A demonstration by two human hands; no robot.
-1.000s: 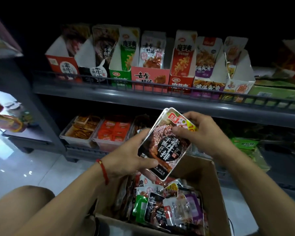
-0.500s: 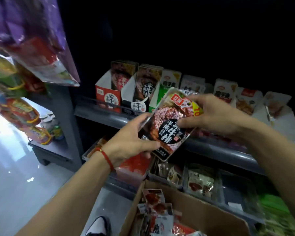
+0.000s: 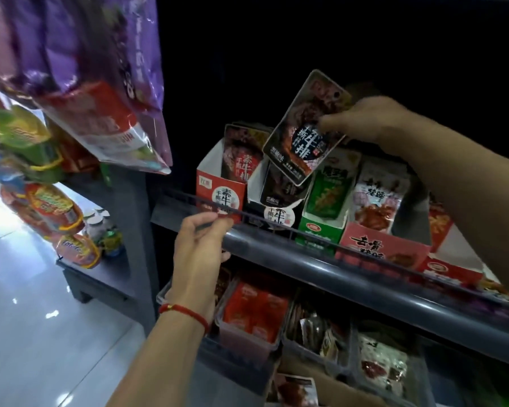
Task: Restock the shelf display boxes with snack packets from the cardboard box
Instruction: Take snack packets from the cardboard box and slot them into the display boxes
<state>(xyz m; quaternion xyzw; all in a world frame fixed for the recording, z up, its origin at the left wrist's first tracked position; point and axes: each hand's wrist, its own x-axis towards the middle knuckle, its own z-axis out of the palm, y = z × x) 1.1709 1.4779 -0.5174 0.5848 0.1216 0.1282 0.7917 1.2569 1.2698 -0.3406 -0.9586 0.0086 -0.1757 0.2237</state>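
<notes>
1. A dark packet (image 3: 304, 127) is being held high by the right hand (image 3: 368, 118), thumb on its face and fingers behind, tilted with its lower edge toward the shelf boxes.
2. It is being carried just above the black box (image 3: 272, 207), second from the left on the upper shelf (image 3: 321, 259); the box front bears the same round label as the packet, so this is judged to be the target.
3. The shelf's wire rail (image 3: 206, 202) is being pinched by the left hand (image 3: 202, 248), fingers closed on the wire and nothing else held; a red string is being worn at that wrist.
4. For a clean drop, the packet is best being turned upright first, its bottom edge aimed at the gap behind the packets already standing in the black box.
5. The neighbours are being kept in mind: the red box (image 3: 221, 192) on the left and the green box (image 3: 323, 218) on the right are touching the black one, so a tilted entry is likely to catch a wall.
6. The right-hand grip is best being kept closed until the packet is seated, then eased.
7. Only a corner of the cardboard box (image 3: 344, 389) is being seen at the bottom edge, below the lower trays (image 3: 247, 333).
</notes>
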